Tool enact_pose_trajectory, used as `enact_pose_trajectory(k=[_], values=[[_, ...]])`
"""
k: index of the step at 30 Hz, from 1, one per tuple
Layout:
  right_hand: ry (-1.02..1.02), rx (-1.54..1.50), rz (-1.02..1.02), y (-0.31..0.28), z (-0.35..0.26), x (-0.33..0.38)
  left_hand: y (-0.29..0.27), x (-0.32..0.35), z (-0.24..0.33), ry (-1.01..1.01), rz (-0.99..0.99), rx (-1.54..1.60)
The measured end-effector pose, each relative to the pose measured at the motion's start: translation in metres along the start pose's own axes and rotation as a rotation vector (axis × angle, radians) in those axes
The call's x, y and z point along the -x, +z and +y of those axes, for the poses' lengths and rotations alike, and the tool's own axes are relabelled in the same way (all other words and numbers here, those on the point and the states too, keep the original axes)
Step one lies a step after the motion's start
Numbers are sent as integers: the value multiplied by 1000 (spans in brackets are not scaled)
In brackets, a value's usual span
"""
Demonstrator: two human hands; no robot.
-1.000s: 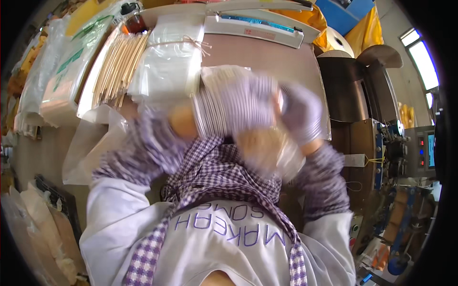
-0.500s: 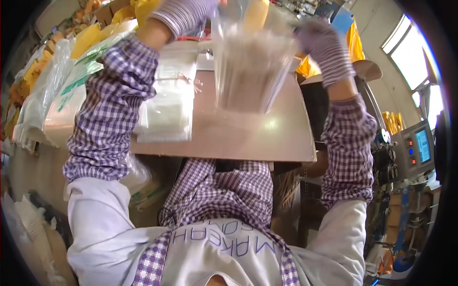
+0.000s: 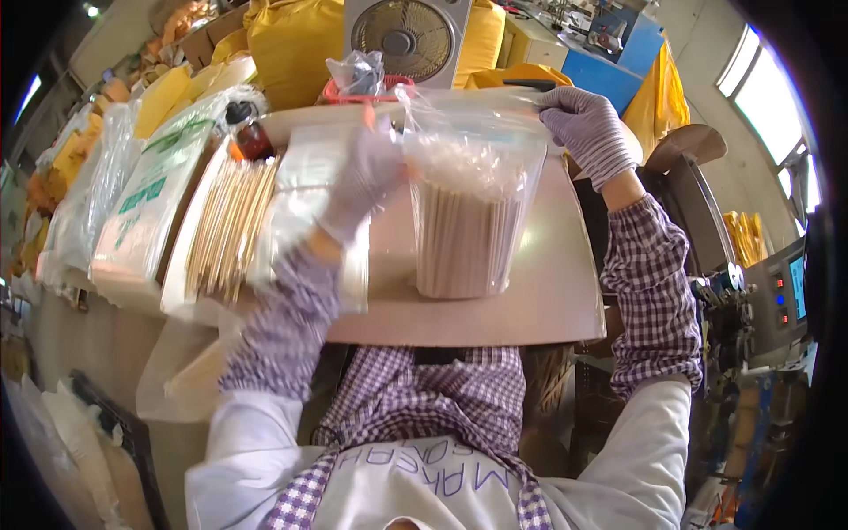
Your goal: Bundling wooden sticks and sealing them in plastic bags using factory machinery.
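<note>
Bag of sticks, earlier lifted, now stands on table; my right hand pinches top, left hand blurred, grip unclear.

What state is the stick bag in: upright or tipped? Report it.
Upright: the clear bag of sticks stands on the table, sticks vertical, right hand pinching its top.

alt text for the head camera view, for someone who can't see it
A person in gloves holds a clear plastic bag packed with upright wooden sticks on a tan table, the right hand gripping the bag's top edge and the blurred left hand at its left side. Loose sticks and flat plastic bags lie to the left, with a fan behind.
</note>
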State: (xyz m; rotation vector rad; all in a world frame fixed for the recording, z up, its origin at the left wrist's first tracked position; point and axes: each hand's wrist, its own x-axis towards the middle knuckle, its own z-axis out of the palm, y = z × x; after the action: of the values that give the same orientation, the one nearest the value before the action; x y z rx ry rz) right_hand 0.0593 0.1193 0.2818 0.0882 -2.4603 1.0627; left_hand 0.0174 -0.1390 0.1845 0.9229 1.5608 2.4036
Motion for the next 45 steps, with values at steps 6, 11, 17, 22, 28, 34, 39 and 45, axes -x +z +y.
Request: enact_pose_trajectory(k=[6, 11, 17, 22, 28, 34, 39, 45], values=[[103, -195, -79, 34, 28, -62, 9, -13, -87, -250, 48, 161], [-6, 673, 432, 46, 232, -158, 10, -65, -141, -407, -54, 208], [16, -244, 176, 45, 192, -187, -36, -116, -220, -493, 232, -13], [139, 1009, -262, 81, 243, -123, -34, -122, -241, -509, 240, -5], [247, 868, -163, 109, 217, -104, -43, -83, -243, -545, 315, -89], [247, 843, -135, 98, 225, -96, -18, 20, -211, -466, 394, -327], [254, 862, -119, 105, 222, -92, -14, 47, -204, -407, 455, -456], [178, 848, -120, 105, 218, -88, -16, 50, -208, -402, 512, -294]])
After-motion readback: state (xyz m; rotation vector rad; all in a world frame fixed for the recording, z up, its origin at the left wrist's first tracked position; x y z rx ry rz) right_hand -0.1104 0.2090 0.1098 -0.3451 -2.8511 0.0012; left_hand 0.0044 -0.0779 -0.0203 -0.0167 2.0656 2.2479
